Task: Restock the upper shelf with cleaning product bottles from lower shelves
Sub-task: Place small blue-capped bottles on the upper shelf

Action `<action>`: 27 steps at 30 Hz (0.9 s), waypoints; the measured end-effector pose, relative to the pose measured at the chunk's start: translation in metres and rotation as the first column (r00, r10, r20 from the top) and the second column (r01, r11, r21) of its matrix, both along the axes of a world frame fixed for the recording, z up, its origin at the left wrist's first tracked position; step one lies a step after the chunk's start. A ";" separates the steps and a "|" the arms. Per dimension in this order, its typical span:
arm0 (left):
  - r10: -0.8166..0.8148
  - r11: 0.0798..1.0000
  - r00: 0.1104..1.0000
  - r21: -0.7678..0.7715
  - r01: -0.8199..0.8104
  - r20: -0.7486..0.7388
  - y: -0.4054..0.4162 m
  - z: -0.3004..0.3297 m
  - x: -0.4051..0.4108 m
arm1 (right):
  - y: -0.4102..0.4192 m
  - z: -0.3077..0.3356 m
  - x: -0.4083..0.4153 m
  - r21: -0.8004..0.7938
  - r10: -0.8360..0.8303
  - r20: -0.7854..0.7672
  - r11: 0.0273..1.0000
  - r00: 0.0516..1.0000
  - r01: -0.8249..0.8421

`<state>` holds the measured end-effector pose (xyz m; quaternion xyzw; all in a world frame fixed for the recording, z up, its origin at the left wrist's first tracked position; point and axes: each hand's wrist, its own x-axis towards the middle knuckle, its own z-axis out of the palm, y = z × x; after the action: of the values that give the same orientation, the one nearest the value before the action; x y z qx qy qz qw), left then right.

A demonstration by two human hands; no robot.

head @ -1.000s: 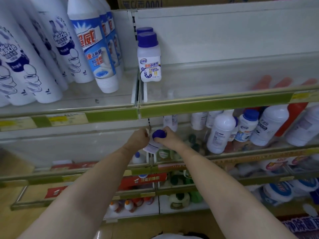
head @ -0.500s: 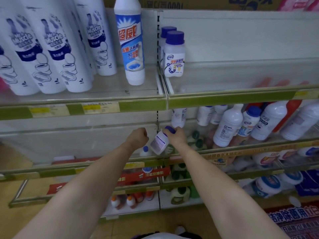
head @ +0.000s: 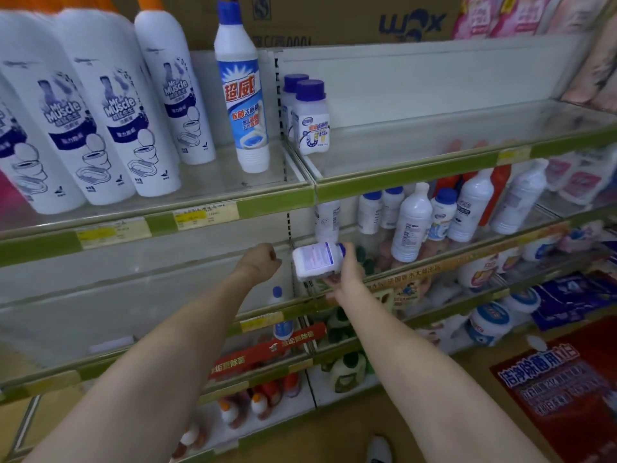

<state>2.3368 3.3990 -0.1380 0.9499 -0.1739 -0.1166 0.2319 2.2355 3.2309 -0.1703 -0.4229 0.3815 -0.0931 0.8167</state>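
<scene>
White plastic with a blue cap, the small bottle (head: pixel 317 260) lies tipped on its side in the right hand (head: pixel 347 279), whose fingers curl under and around it, in front of the second shelf down. The left hand (head: pixel 260 262) hangs beside it, curled into a fist on nothing. Above, two matching bottles (head: pixel 309 115) stand at the left end of the upper shelf (head: pixel 434 162), next to a tall blue-labelled bottle (head: pixel 243 95).

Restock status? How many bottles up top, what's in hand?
Done: two purple-capped bottles stand at the left end of the upper shelf. In hand: the right hand holds a matching bottle on its side; the left hand holds nothing. Left: most of that shelf is bare.
</scene>
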 end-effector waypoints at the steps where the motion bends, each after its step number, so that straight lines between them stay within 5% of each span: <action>1: -0.012 1.000 1.000 0.001 0.012 -0.004 -0.003 0.001 -0.005 | 0.002 0.002 -0.003 0.034 -0.017 0.012 0.999 1.000 0.016; 6: -0.004 0.999 1.000 -0.032 0.003 -0.021 -0.014 0.005 -0.019 | 0.010 0.012 -0.014 0.161 -0.069 0.067 0.985 0.995 0.058; 10: 0.015 1.000 1.000 -0.017 -0.015 -0.022 -0.017 0.005 -0.030 | 0.002 0.019 -0.026 0.199 0.101 0.096 0.973 0.990 -0.118; 16: 0.038 0.999 0.998 -0.012 -0.039 -0.041 -0.039 0.007 -0.054 | -0.024 0.029 -0.044 0.194 0.144 0.120 0.967 0.982 -0.166; 22: 0.074 0.997 0.997 -0.003 -0.074 -0.038 -0.063 0.011 -0.080 | -0.051 0.025 -0.066 0.069 0.392 0.093 0.914 0.915 -0.399; 27: 0.105 0.994 0.994 -0.037 -0.106 -0.023 -0.078 0.007 -0.106 | -0.062 0.005 -0.080 0.185 0.279 0.111 0.937 0.954 -0.295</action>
<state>2.2311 3.3207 -0.1307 0.9519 -0.1234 -0.1106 0.2578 2.1556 3.1687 -0.1653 -0.3858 0.2890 0.0484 0.8748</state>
